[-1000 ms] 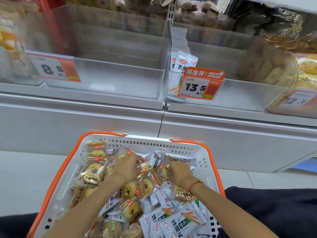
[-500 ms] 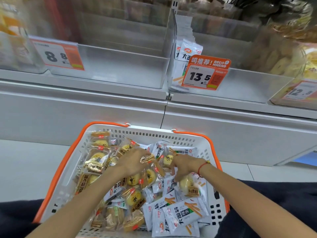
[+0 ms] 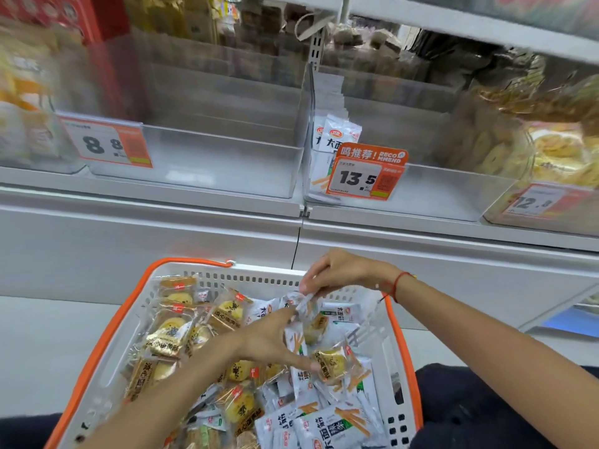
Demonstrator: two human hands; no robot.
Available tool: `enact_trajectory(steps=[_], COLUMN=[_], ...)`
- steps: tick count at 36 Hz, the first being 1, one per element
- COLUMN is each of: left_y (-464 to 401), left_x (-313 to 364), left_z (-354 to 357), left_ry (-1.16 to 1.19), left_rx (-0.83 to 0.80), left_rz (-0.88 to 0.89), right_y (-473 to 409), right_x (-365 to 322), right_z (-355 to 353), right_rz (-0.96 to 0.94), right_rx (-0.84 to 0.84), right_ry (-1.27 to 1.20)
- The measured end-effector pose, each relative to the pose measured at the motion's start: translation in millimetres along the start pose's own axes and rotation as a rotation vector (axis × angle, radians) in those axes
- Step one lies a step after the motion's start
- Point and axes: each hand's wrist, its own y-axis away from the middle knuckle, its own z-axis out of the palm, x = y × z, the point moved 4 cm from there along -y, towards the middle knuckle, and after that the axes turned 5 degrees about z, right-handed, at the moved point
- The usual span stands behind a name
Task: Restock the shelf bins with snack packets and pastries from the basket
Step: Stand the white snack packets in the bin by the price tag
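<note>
A white basket with an orange rim point(image 3: 107, 338) sits low in the middle of the view. It holds gold-wrapped pastries point(image 3: 168, 335) on its left and white snack packets point(image 3: 327, 426) on its right. My right hand point(image 3: 340, 270) hovers over the far side of the basket and pinches the top of a white snack packet point(image 3: 303, 306). My left hand point(image 3: 272, 341) lies spread over the pile, with its fingertips on a gold-wrapped pastry point(image 3: 334, 364) and its thumb by the lifted packet. The clear bin tagged 13.5 point(image 3: 453, 189) holds a row of white packets point(image 3: 340, 137) at its left end.
The clear bin tagged 8.8 point(image 3: 227, 170) has nothing in it. A bin tagged 12.8 point(image 3: 551, 163) at the right holds round yellow biscuits. White shelf fronts run between the bins and the basket. My dark-clothed leg point(image 3: 486, 409) is right of the basket.
My right hand has risen from the pile to the basket's far side with a white packet pinched. My left hand has slid right across the packets.
</note>
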Motion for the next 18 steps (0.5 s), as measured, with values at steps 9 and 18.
enact_trajectory(steps=[9, 18], left_y=[9.4, 29.4], left_x=[14.2, 61.4], left_z=[-62.4, -116.9], left_ry=[0.258, 0.585], left_rx=[0.447, 0.697], left_rz=[0.152, 0.336], right_y=[13.3, 37.5], right_x=[-27.0, -60.4], right_z=[-18.4, -35.8], right_rz=[0.076, -0.096], right_rx=[-0.071, 0.152], right_ry=[-0.572, -0.038])
